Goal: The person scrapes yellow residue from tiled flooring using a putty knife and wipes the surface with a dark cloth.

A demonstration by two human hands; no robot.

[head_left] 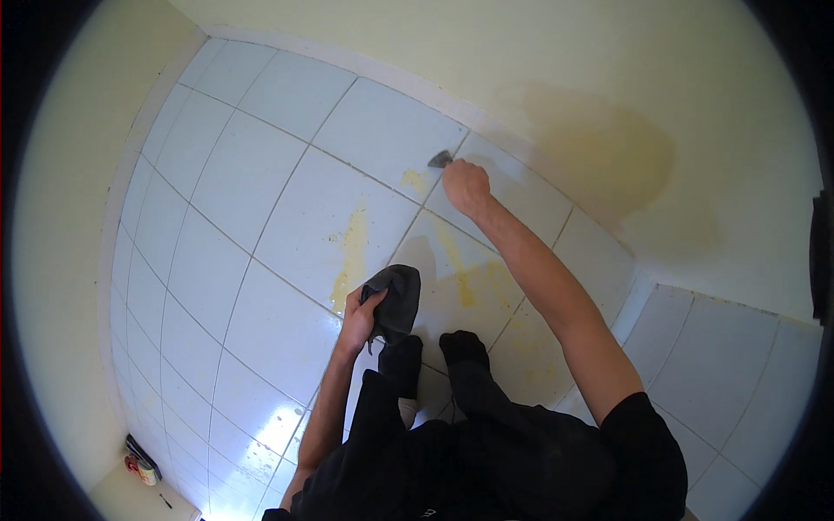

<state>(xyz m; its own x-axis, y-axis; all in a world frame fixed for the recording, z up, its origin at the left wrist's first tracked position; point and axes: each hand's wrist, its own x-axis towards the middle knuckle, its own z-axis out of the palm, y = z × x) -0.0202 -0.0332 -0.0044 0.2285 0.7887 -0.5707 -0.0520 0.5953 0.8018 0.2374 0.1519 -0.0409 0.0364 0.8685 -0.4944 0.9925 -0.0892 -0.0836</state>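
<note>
Just ahead of the person's dark-socked feet (465,347), the left hand (354,323) is closed around a bunched dark cloth (397,300), its thumb apparently pinning the folds; past it, yellow smears (353,252) mark the pale tiled floor (261,191); farthest, near the wall (521,43), the right hand (467,185) is clamped on a scraper (440,160), seemingly held by its handle to leave the blade free.
</note>
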